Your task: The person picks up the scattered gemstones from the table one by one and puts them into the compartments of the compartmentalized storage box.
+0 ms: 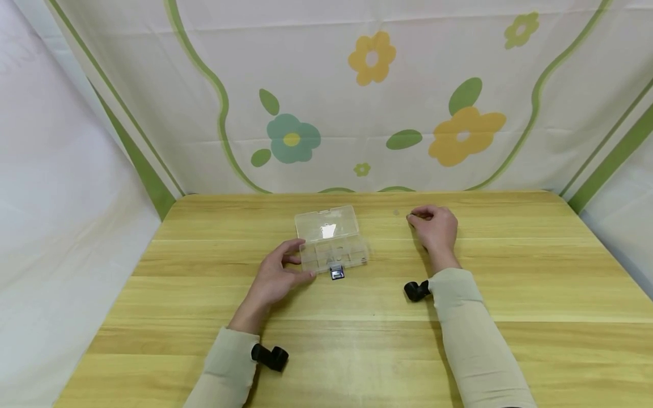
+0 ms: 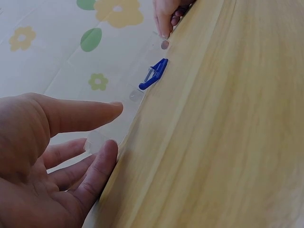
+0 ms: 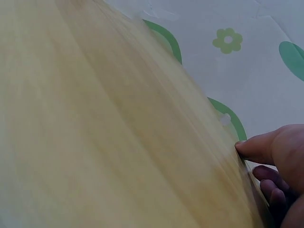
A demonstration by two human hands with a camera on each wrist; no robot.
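A clear plastic compartment box [image 1: 334, 253] lies on the table with its transparent lid [image 1: 326, 224] folded back behind it. Its blue latch [image 2: 154, 75] hangs at the front. My left hand [image 1: 275, 276] holds the box's left end, thumb at the near corner and fingers at the far one. Off to the right, my right hand [image 1: 436, 226] is low over the tabletop, thumb and index finger pinched together on a small dark object [image 1: 411, 215], mostly hidden by the fingertips. Just left of those fingertips is a tiny clear piece [image 1: 395, 212].
The wooden table [image 1: 326, 351] ends at the back against a white cloth [image 1: 316, 68] printed with flowers. More white cloth hangs at both sides. Small round bits [image 1: 339, 257] lie in the box's compartments. A black camera mount sits on each wrist.
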